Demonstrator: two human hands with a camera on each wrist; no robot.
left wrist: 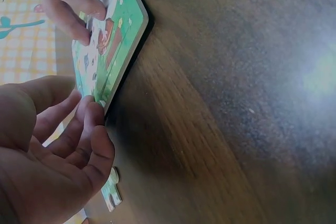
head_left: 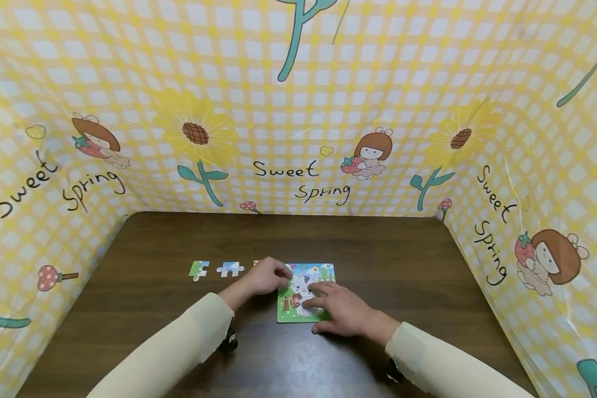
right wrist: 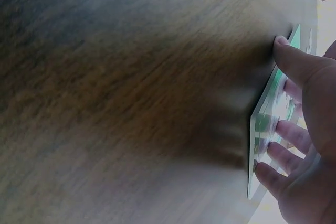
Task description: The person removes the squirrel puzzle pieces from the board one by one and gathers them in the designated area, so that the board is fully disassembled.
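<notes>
A square jigsaw puzzle [head_left: 303,317] with a green border and a cartoon animal picture lies flat on the table. My left hand [head_left: 267,276] is at its upper left edge, fingers curled and tips together. It pinches a puzzle piece there, mostly hidden behind the fingers; in the left wrist view the left hand's fingertips [left wrist: 93,109] meet right at the board's edge. My right hand [head_left: 345,310] spreads over the right part of the picture. Its fingers [right wrist: 283,157] rest on the puzzle, fairly straight, while the thumb [right wrist: 294,59] lies along the near edge.
Left of the board, a green and white puzzle piece [head_left: 199,270] and a blue and white one [head_left: 230,269] lie apart on the brown table [head_left: 179,237]. Another piece [head_left: 256,263] shows partly behind the left hand. Yellow checked cloth [head_left: 278,127] encloses the back and sides.
</notes>
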